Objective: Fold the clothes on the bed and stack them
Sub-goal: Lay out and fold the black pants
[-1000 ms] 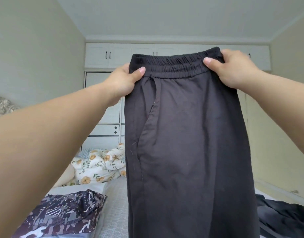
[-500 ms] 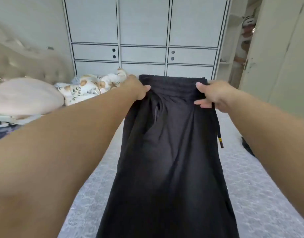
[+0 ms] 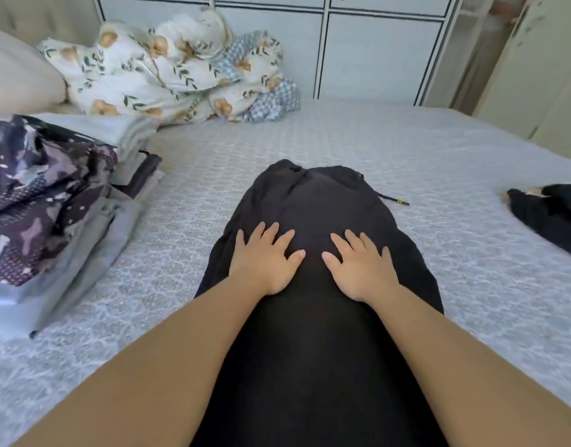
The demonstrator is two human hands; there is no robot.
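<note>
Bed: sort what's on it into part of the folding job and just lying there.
Job: black trousers under left hand and right hand; folded stack; dark garment.
Lying about: floral duvet; pillow.

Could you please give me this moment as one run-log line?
step: smoothing | black trousers flat on bed | left hand open, pressing | right hand open, pressing | folded pile at left

Single head view: looks forward and down, close over bed (image 3: 406, 150), wardrobe (image 3: 374, 53) beyond.
</note>
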